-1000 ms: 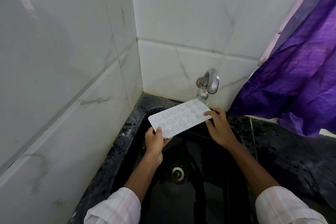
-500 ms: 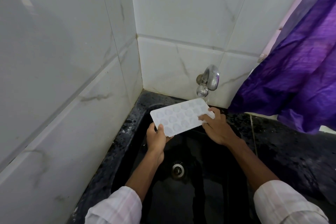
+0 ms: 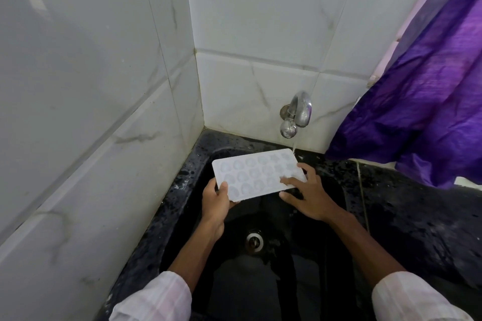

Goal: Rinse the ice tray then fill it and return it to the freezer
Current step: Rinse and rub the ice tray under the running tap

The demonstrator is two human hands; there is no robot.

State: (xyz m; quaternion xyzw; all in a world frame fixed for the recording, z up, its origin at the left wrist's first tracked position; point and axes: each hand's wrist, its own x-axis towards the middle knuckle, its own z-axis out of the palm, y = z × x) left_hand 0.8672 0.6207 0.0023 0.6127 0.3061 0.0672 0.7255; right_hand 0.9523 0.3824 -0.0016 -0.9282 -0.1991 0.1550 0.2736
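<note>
The white ice tray is hanging level over the black sink, its far right corner just under the tap, where a thin stream is falling; the left hand is pinching the near left corner, thumb on top, fingers hidden below; the right hand is holding the right end, fingers spread over the top, thumb seemingly tucked under the near edge. It is looking light, thin and probably flexible, likely slippery when wet; supporting both short ends is suiting it.
</note>
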